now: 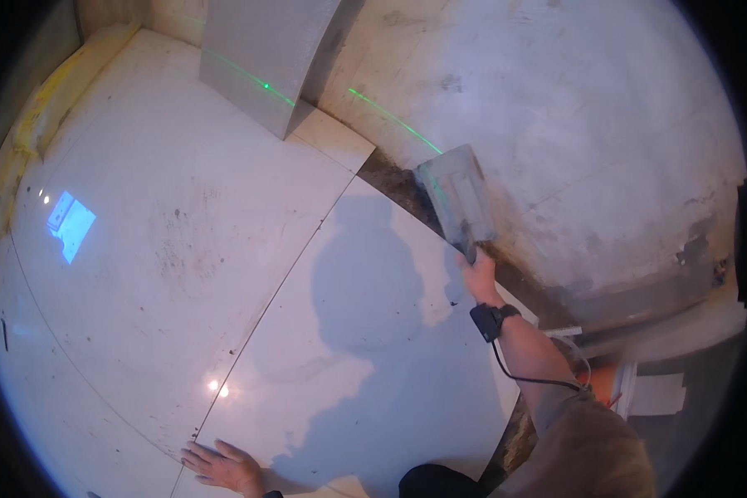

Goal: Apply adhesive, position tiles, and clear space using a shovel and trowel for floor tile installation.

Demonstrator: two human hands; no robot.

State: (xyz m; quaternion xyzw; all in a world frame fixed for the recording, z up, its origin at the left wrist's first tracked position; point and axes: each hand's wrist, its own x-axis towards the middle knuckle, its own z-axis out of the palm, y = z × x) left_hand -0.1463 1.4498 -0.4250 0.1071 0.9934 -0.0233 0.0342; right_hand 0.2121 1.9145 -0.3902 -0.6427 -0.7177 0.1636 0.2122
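My right hand [481, 274] grips the handle of a grey flat trowel [456, 191], whose wide blade lies over the dark, rough gap between the white floor tiles and the pale, stained surface at the upper right. A device is strapped to that wrist with a cable along the forearm. My left hand [224, 466] rests spread and flat on the white tiles [141, 299] at the bottom, beside a joint. A green laser line [394, 118] runs across the pale surface toward the trowel. My shadow falls on the tile between my hands.
A grey panel [257, 41] crossed by the green line stands at the top. Yellow plastic material [54, 87] runs along the left edge. At the right lie white boards [656, 390], an orange object [603, 382] and a looped hose or cable.
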